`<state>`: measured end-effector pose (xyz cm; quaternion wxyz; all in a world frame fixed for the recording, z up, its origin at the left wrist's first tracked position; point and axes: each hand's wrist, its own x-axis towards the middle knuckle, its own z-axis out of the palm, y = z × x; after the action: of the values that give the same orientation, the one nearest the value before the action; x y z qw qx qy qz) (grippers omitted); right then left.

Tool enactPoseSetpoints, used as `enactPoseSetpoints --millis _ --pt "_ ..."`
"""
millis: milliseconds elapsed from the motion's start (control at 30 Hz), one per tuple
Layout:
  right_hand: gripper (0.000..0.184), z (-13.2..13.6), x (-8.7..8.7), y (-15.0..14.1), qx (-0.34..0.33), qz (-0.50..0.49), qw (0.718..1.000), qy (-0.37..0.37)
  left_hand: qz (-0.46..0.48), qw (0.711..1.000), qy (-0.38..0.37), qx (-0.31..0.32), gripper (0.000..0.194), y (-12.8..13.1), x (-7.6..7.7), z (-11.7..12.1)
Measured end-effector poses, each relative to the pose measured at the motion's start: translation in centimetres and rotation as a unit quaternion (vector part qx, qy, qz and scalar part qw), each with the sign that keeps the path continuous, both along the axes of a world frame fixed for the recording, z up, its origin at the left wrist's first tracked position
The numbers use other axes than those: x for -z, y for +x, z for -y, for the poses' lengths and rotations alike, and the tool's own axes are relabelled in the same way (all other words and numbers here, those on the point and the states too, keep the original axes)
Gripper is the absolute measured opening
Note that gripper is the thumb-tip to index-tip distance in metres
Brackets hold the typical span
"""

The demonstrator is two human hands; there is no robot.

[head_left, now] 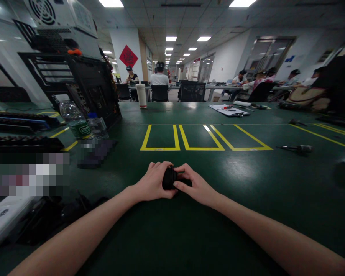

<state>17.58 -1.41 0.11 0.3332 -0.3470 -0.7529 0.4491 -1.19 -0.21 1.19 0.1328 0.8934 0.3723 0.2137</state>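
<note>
A small black object [169, 178] with a rounded body is held between my two hands, just above or on the green table; its exact kind is not clear. My left hand [153, 181] wraps around its left side, thumb below and fingers over the top. From the right, my right hand [196, 185] grips its right edge between thumb and fingertips. Both hands hide much of the object. Beyond them lie yellow tape outlines [160, 149] on the table.
On the left stand a clear bottle [74, 119], a blue-capped bottle [97, 126] and a black computer case [93, 92]. A white cup [142, 96] and a clipboard [228, 110] are farther back. A screwdriver-like tool [300, 149] lies right. People sit at distant tables.
</note>
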Motion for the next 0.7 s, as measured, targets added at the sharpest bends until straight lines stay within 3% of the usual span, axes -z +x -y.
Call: enactPoseSetpoints --millis 100,267,567,700 --pt "0.017 -0.1 0.1 -0.1 0.007 -0.015 1.000 -0.019 -0.008 1.000 -0.004 0.003 0.058 -0.1 -0.4 0.2" --pt "0.023 -0.2 0.1 -0.1 0.015 -0.021 0.999 -0.026 -0.014 1.000 -0.007 0.014 0.045 -0.2 -0.4 0.1" --pt "0.030 0.1 -0.4 0.0 0.018 0.012 0.998 0.060 -0.012 0.999 -0.038 0.020 0.030 -0.2 -1.7 0.6" --pt "0.026 0.2 -0.4 0.1 0.011 0.014 0.999 0.048 -0.011 0.999 -0.033 0.020 0.030 -0.2 -1.4 0.5"
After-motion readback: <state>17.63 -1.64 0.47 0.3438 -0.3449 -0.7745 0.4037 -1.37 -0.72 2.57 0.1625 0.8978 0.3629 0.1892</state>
